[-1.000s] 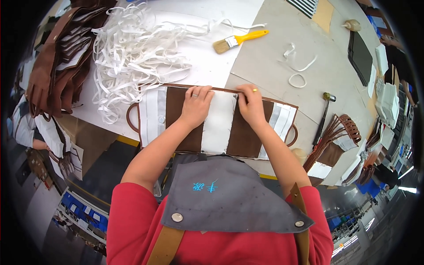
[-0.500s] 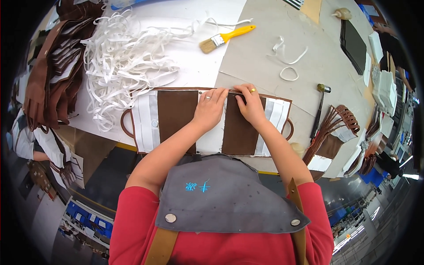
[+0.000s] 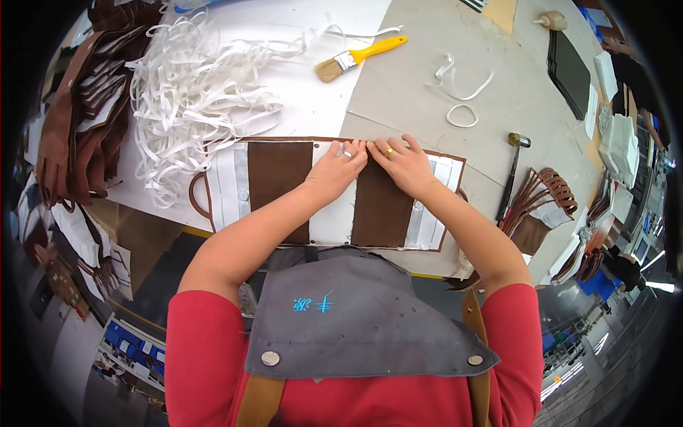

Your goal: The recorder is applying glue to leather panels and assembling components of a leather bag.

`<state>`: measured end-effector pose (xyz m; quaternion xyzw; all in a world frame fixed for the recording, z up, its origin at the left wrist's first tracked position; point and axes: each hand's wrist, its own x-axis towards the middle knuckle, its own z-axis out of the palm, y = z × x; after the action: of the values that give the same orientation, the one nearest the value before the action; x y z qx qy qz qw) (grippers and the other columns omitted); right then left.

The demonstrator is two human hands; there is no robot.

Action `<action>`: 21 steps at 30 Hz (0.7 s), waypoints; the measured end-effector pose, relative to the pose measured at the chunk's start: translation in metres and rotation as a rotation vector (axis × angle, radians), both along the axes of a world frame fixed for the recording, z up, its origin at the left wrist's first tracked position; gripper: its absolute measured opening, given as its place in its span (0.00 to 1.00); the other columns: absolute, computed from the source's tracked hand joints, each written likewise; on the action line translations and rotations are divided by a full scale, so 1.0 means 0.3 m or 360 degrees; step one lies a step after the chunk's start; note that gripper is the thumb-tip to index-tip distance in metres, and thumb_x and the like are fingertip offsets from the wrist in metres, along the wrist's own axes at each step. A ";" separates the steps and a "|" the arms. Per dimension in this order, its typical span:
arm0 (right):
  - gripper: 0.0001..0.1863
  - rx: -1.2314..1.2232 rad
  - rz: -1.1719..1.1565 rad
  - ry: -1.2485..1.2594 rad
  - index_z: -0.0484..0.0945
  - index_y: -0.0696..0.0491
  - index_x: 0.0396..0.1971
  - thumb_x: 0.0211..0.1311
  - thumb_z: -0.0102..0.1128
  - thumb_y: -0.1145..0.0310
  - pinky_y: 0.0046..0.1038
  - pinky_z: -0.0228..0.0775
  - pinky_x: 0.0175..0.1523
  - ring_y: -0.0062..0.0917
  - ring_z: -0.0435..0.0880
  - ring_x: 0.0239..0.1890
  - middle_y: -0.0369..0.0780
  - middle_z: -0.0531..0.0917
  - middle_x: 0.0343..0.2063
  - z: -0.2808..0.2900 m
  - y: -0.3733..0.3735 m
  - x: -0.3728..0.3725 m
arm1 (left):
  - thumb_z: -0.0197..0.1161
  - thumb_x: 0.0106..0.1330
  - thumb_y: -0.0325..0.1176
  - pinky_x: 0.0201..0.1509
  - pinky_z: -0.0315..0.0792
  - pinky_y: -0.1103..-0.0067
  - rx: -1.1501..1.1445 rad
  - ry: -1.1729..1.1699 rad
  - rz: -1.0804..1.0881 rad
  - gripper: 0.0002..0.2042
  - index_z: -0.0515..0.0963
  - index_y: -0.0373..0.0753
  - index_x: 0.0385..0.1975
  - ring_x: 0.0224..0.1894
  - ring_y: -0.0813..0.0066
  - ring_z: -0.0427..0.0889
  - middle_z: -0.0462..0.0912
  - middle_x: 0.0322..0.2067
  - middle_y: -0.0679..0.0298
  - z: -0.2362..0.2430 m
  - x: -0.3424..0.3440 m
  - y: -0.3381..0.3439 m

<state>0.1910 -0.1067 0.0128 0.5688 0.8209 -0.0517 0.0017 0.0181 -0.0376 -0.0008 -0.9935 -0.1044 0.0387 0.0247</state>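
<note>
A flat bag piece (image 3: 277,171) lies on the table in front of me, with brown and white panels, brown trim and a loop handle at the side. My left hand (image 3: 340,162) and my right hand (image 3: 403,167) meet at its top edge, near the middle. Both have bent fingers closed on the edge, fingertips almost touching; what is under them is hidden. A tangle of white tape (image 3: 203,85) lies beside the piece's upper left.
On the table (image 3: 398,99) lie a yellow brush (image 3: 363,57), loose white strips (image 3: 462,114), a hammer (image 3: 512,174), brown straps (image 3: 548,192) and dark sheets (image 3: 568,71). Brown leather pieces (image 3: 82,128) are heaped at left. Another person (image 3: 626,78) is at far right.
My hands have drawn closer together at the top edge. The left shifted toward the middle, and the right's fingers changed their bend. The view has shifted slightly.
</note>
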 end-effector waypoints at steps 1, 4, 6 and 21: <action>0.19 0.0005 0.0012 -0.0003 0.68 0.52 0.41 0.44 0.47 0.70 0.28 0.55 0.50 0.18 0.67 0.41 0.31 0.69 0.38 0.002 -0.007 0.012 | 0.48 0.51 0.30 0.46 0.61 0.74 0.0057 -0.0001 -0.0030 0.21 0.63 0.33 0.47 0.46 0.70 0.65 0.66 0.44 0.61 -0.001 -0.002 0.006; 0.20 -0.0029 0.0054 -0.0128 0.67 0.53 0.42 0.44 0.47 0.70 0.29 0.55 0.51 0.17 0.67 0.42 0.31 0.69 0.38 0.012 -0.047 0.042 | 0.48 0.51 0.31 0.46 0.61 0.73 0.0108 0.0009 0.0006 0.20 0.63 0.33 0.46 0.45 0.70 0.65 0.66 0.43 0.61 -0.005 -0.007 0.002; 0.20 -0.0019 -0.0030 -0.0138 0.67 0.54 0.42 0.44 0.46 0.71 0.29 0.54 0.51 0.17 0.67 0.43 0.31 0.69 0.38 0.024 -0.063 0.053 | 0.48 0.51 0.31 0.46 0.61 0.73 0.0112 0.0005 0.0040 0.20 0.64 0.33 0.46 0.45 0.70 0.65 0.66 0.42 0.61 -0.004 -0.005 -0.006; 0.14 -0.0484 -0.0916 0.0505 0.68 0.51 0.29 0.39 0.60 0.69 0.32 0.54 0.42 0.30 0.67 0.38 0.37 0.70 0.29 0.007 0.003 0.006 | 0.50 0.49 0.26 0.52 0.53 0.70 -0.0479 -0.0761 0.1116 0.16 0.67 0.38 0.41 0.47 0.67 0.64 0.65 0.43 0.61 0.034 -0.312 0.051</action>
<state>0.1927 -0.1059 0.0150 0.7546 0.6002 -0.2591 -0.0558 -0.0755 -0.0221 0.0094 -0.8716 -0.4308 -0.1710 -0.1594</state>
